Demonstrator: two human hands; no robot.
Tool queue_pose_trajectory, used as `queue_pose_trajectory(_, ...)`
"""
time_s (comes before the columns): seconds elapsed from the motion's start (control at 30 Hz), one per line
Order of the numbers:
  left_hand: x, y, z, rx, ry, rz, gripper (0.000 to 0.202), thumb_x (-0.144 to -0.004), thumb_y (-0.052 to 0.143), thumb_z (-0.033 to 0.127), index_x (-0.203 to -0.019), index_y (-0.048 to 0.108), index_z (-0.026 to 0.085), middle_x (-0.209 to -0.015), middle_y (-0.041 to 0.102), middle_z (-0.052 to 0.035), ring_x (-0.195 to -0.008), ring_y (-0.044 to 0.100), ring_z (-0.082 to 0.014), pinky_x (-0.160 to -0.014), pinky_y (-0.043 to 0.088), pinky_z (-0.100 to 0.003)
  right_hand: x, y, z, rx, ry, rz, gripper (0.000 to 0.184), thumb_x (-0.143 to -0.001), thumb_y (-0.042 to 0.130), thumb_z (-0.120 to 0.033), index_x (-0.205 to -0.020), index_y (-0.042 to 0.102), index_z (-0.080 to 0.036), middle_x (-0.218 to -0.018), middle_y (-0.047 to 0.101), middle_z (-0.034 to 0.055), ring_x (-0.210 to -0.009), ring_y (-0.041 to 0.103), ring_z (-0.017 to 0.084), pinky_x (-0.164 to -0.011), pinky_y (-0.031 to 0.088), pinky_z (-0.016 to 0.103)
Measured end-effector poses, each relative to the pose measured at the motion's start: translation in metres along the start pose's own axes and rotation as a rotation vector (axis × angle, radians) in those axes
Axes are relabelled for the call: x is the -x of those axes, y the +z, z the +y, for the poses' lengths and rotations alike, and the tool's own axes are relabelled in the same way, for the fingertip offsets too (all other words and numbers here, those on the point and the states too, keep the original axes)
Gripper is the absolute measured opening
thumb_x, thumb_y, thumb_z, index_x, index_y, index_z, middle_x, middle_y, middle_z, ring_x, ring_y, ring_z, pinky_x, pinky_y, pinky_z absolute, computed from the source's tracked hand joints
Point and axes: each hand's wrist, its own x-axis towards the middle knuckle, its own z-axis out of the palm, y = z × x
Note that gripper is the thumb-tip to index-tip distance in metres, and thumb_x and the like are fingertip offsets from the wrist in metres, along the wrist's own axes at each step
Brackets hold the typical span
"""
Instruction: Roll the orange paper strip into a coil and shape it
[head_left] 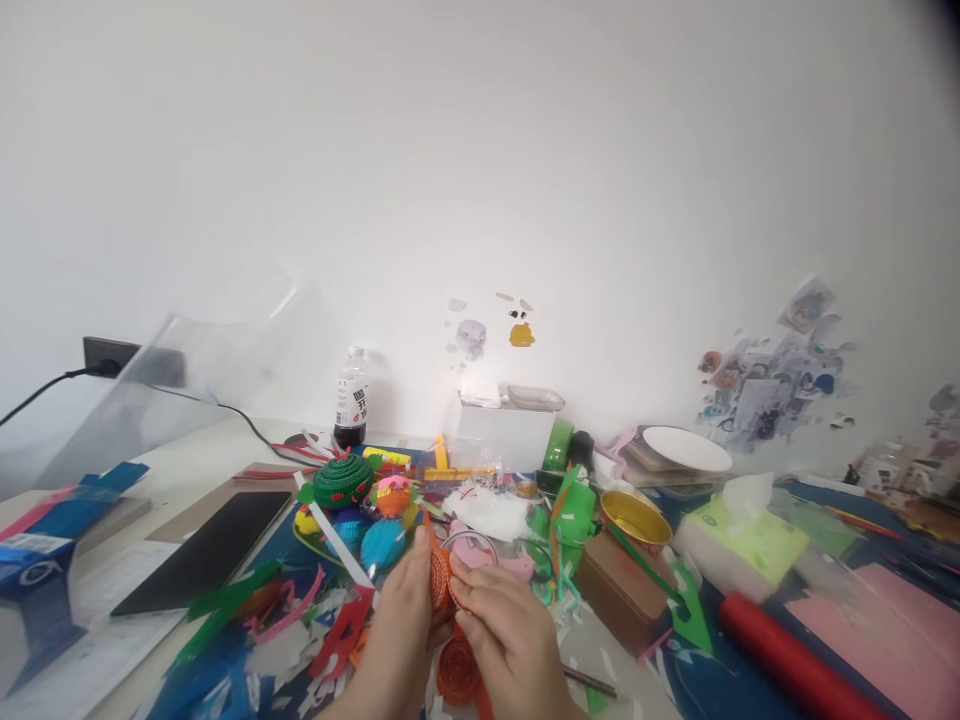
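Observation:
My left hand (397, 620) and my right hand (504, 632) meet low in the middle of the view. Both pinch a small orange coiled paper piece (441, 580) held between them. A second orange coil (459, 670) lies on the table just below my right hand. Just beyond my hands sit a green coiled dome (343, 481), a blue coiled ball (382, 543) and a small orange and pink ball (394, 495). Coloured paper strips and scraps (285, 610) litter the table to the left of my hands.
A dark-drink bottle (350, 410) stands by the white wall. A white box (504, 432), a gold tin bowl (635, 517), a tissue pack (742, 545), a red roll (787, 655) and a brown box (619, 590) lie to the right. A black panel (206, 550) lies left.

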Motion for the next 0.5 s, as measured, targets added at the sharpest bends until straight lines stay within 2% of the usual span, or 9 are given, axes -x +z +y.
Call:
queue_pose_trajectory(0.13,0.001,0.002,0.0,0.084,0.009,0.015,0.033,-0.073,0.053,0.054,-0.07,0.055,0.021,-0.05,0.053,0.0052,-0.046,0.049,-0.0107,-0.045,0.041,-0.021,0.002,0.006,-0.005,0.095,-0.07,0.051,0.021,-0.09,0.043,-0.02,-0.098,0.062,-0.015,-0.095,0.069,0.009,-0.086,0.064,0.017,-0.078,0.052,0.028)
queue_pose_trajectory(0.2,0.002,0.002,0.0,0.077,0.023,0.039,0.033,-0.073,0.054,0.053,-0.066,0.056,0.02,-0.049,0.055,0.0048,-0.047,0.051,-0.0113,-0.05,0.044,-0.022,0.003,0.009,-0.007,0.128,-0.085,0.071,0.021,-0.09,0.042,-0.019,-0.099,0.061,-0.015,-0.097,0.069,0.0092,-0.086,0.064,0.017,-0.078,0.052,0.028)
queue_pose_trajectory(0.37,0.006,-0.002,-0.001,0.044,0.113,0.115,0.037,-0.07,0.057,0.052,-0.076,0.062,0.016,-0.072,0.069,-0.0039,-0.074,0.063,-0.0187,-0.072,0.048,-0.027,0.006,0.012,-0.01,0.224,-0.16,0.062,0.024,-0.089,0.042,-0.016,-0.103,0.06,-0.01,-0.1,0.067,0.0147,-0.092,0.063,0.02,-0.078,0.053,0.03)
queue_pose_trajectory(0.5,0.011,-0.002,0.002,0.055,0.124,0.173,0.036,-0.067,0.063,0.049,-0.076,0.064,0.015,-0.071,0.069,-0.0053,-0.079,0.065,-0.0219,-0.077,0.048,-0.03,0.007,0.016,-0.012,0.275,-0.212,0.027,0.03,-0.089,0.042,-0.016,-0.114,0.054,-0.005,-0.107,0.063,0.0192,-0.102,0.058,0.023,-0.081,0.052,0.034)
